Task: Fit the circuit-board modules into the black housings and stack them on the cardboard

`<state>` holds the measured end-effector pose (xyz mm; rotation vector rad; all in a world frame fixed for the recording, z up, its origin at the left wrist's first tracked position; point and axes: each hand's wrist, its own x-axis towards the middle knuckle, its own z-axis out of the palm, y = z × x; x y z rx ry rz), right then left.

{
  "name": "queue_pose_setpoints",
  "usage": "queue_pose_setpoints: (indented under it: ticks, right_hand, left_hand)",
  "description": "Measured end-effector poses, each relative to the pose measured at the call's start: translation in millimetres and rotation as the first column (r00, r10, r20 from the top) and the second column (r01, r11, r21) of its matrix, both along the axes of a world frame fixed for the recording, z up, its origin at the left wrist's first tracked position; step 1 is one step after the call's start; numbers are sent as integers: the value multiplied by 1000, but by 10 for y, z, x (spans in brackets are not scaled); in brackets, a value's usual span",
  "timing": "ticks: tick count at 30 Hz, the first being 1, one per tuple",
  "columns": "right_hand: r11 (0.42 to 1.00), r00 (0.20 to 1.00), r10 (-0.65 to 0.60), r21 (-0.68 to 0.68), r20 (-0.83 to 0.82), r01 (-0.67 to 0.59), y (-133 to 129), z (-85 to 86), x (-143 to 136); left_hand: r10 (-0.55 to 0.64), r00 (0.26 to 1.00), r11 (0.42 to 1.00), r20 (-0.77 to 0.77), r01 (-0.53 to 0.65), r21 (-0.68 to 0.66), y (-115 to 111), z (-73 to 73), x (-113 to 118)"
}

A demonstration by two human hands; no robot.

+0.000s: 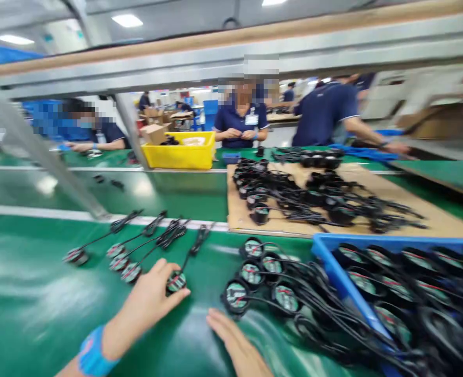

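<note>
My left hand [147, 303] rests on the green belt [27, 303], thumb and fingers pinching a small round black fan [175, 281] with a green label and a black cable. To its left, three more such fans [119, 259] lie in a row with their cables stretched away. My right hand [237, 343] lies flat and open on the belt, holding nothing. Just beyond it sits a loose pile of fans [262, 283] with tangled cables.
A blue tray [325, 256] full of fans stands at the right. Behind it a cardboard sheet [443, 220] carries several black fans. A yellow bin [180, 152] sits farther back. Other people work across the line. A slanted metal post [38, 152] rises at left.
</note>
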<state>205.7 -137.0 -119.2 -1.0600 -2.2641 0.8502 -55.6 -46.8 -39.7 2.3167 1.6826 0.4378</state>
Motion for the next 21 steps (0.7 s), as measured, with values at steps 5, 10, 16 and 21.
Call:
queue_pose_setpoints:
  ticks: [5,10,16,21]
  right_hand:
    - [918,997,-61,395,46,37,106,66,-338]
    - [833,987,31,541,158,-112,518,118,-714]
    - [901,985,104,407,140,-153,475,241,-622]
    - [919,973,194,325,127,-225,284,349,-645]
  left_hand:
    - [209,974,973,90,-197,-121,-873,-255,-135]
    - [90,886,989,455,-26,-146,-1140,-322,-325]
    - [63,816,981,575,56,-186,-1220,-348,-454]
    - [11,773,990,634,80,-114,-1268,-409,-423]
